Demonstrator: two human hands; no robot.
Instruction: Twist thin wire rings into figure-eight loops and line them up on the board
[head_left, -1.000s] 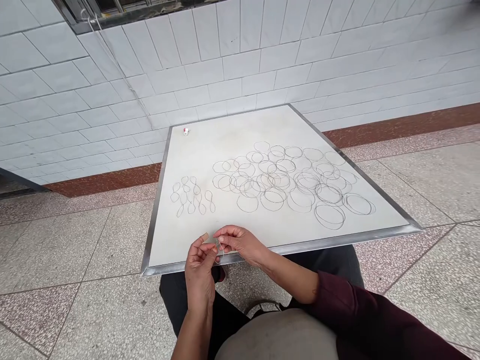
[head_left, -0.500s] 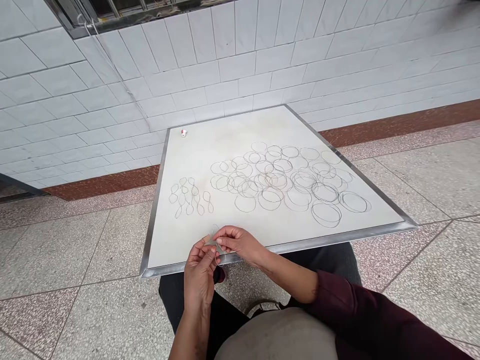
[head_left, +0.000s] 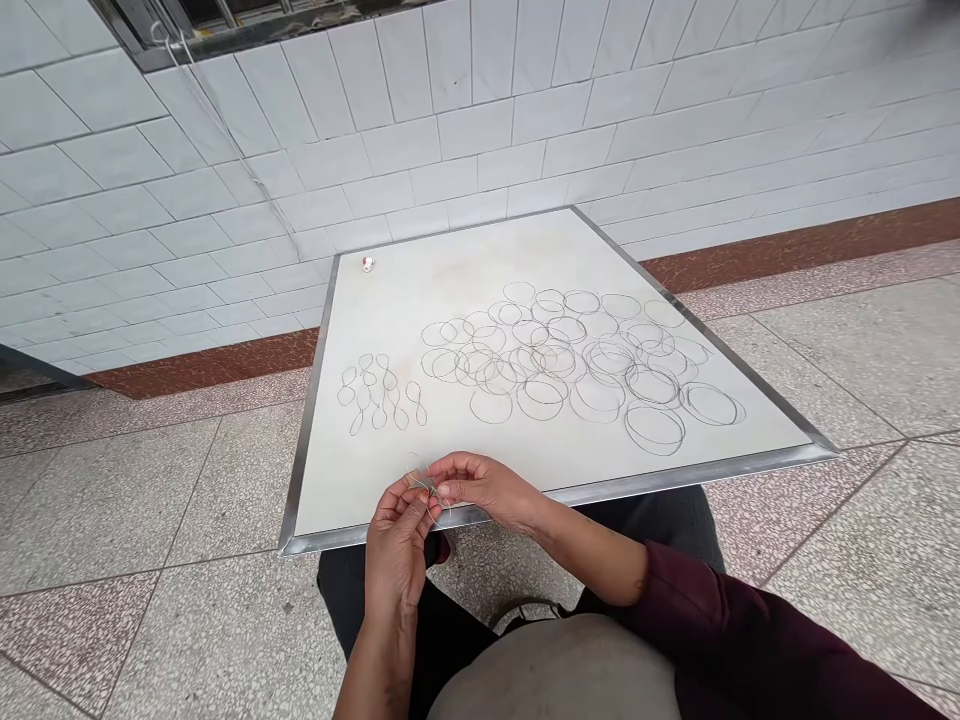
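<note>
Over the table's near edge, my left hand (head_left: 401, 530) is closed on a thin wire loop (head_left: 448, 513). My right hand (head_left: 476, 487) pinches the same wire from the right side, its fingertips almost touching those of the left. A small greyish flat piece (head_left: 422, 482) shows between the fingers; what it is cannot be made out. Several twisted wire figure-eights (head_left: 379, 413) lie in a group at the left of the white table. Many round wire rings (head_left: 541, 399), partly overlapping, are spread over its middle and right.
The white table (head_left: 450, 270) has a metal rim and stands against a tiled wall (head_left: 480, 130). A small red and white object (head_left: 368, 264) sits near its far left corner. My legs are under the near edge.
The wire between my hands has turned and its upper loop looks different, now leaning to the left. Both hands have stayed in nearly the same place.
</note>
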